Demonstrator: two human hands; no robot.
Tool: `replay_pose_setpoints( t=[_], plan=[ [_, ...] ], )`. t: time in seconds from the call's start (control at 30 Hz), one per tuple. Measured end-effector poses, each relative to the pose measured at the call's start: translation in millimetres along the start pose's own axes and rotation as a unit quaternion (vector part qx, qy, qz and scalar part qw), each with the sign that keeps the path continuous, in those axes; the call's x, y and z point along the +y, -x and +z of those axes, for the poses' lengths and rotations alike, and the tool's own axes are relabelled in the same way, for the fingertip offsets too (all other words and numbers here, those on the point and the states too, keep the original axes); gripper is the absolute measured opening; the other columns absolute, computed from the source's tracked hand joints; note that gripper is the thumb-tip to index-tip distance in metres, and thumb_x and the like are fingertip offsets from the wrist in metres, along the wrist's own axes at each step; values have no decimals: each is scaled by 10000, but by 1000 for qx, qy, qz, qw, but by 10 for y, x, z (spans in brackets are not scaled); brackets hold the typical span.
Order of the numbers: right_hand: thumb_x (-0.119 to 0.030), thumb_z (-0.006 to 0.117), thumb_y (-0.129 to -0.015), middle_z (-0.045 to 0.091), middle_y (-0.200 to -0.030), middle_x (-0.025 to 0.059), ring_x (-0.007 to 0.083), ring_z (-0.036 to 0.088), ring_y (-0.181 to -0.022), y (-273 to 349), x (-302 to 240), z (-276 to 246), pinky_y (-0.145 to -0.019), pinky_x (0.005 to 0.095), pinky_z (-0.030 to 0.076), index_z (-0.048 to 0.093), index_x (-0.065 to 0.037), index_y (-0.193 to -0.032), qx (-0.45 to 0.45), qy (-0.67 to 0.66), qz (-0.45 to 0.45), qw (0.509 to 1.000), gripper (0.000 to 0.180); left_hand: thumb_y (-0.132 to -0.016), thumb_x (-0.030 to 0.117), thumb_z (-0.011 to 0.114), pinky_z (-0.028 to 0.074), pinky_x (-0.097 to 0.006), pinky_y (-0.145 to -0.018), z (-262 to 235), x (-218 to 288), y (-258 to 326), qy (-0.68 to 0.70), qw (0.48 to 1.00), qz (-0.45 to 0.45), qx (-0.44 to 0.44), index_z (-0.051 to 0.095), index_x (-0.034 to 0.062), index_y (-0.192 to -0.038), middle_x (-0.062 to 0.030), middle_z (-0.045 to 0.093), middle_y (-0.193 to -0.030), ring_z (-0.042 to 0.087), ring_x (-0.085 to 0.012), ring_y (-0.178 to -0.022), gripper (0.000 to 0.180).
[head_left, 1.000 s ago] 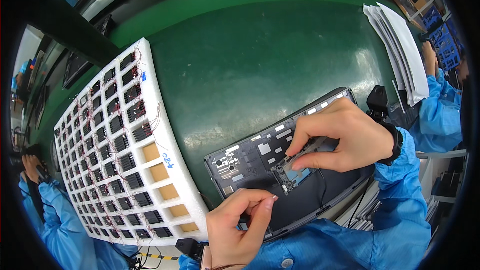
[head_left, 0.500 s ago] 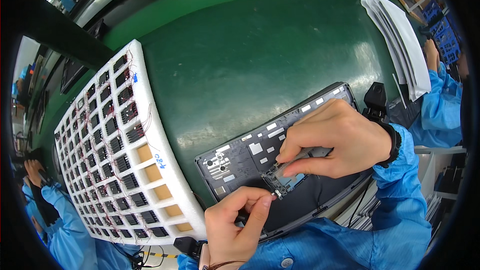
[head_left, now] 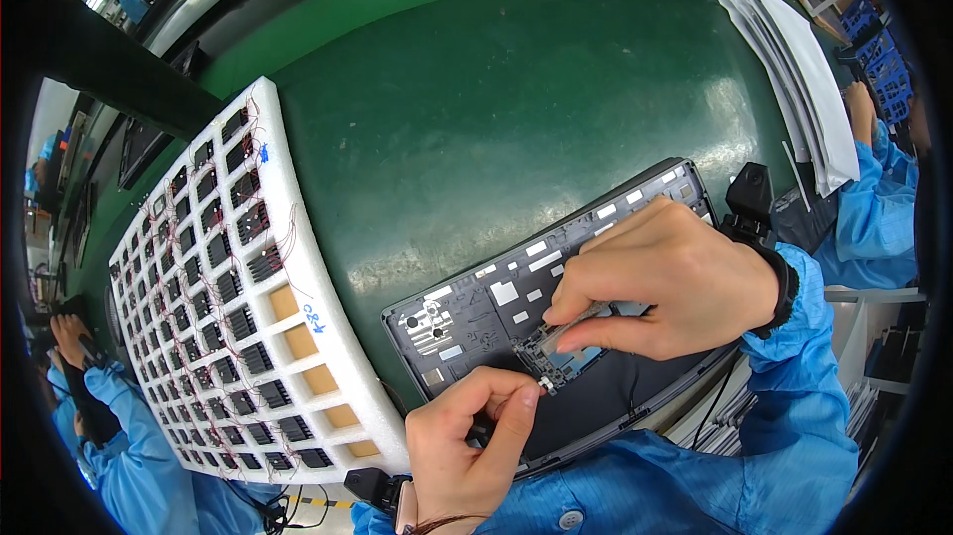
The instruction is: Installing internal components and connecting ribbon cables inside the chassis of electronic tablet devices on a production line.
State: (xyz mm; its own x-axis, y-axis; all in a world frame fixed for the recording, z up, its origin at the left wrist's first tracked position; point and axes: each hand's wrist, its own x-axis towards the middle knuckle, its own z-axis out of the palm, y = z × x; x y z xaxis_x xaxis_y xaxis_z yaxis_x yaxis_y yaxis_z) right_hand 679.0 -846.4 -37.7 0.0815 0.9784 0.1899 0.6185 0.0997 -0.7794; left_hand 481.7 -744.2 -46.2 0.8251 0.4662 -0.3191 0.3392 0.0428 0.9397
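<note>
A dark, shallow electronics casing (head_left: 476, 322) with white pads and silver patches lies tilted on the green table, close to my body. Over its middle is a small circuit board (head_left: 571, 366), partly covered by my right hand (head_left: 660, 282). That hand is closed, thumb and forefinger pinching the board's upper side from above. My left hand (head_left: 481, 426) is closed too, its thumb and forefinger pressed together beside a tiny white connector at the board's lower left corner. What lies between those left fingertips is too small to make out.
To the left leans a white foam tray (head_left: 333, 336) of black finned parts with thin red wires; several near pockets show bare brown bottoms. White foam sheets (head_left: 794, 88) are stacked at the far right. Co-workers in blue sleeves (head_left: 869, 227) sit on both sides. A dark post (head_left: 129, 68) stands far left.
Both hands keep nearly the same pinch at the board. The view has shifted very slightly; nothing has visibly been taken up or let go.
</note>
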Motion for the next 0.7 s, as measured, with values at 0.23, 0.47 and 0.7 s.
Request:
replay_pose_setpoints(
  t=[0.23,0.47,0.7],
  plan=[
    [-177,710,-796,571,-613,72,295,588,-567,15,11,22,-495,385,429,550,-68,-835,8,24,-3,1000,198,-914,44,611,387,-174,-555,24,-14,-16,-20,1000,10,11,647,-13,-884,21,572,-668,498,-28,-611,74],
    [-181,701,-808,578,-626,57,287,580,-565,9,-10,27,-487,384,417,538,-75,-831,-2,32,-4,999,196,-907,61,620,390,-175,-546,13,-4,2,-45,998,29,20,657,5,-882,18,585,-663,508,-27,-609,71],
    [-180,699,-812,571,-616,47,281,573,-555,19,-7,14,-477,381,403,533,-76,-836,-8,27,-1,1000,197,-910,74,621,396,-175,-548,25,7,1,-64,997,27,18,659,15,-885,18,592,-660,515,-27,-606,74]
  ],
)
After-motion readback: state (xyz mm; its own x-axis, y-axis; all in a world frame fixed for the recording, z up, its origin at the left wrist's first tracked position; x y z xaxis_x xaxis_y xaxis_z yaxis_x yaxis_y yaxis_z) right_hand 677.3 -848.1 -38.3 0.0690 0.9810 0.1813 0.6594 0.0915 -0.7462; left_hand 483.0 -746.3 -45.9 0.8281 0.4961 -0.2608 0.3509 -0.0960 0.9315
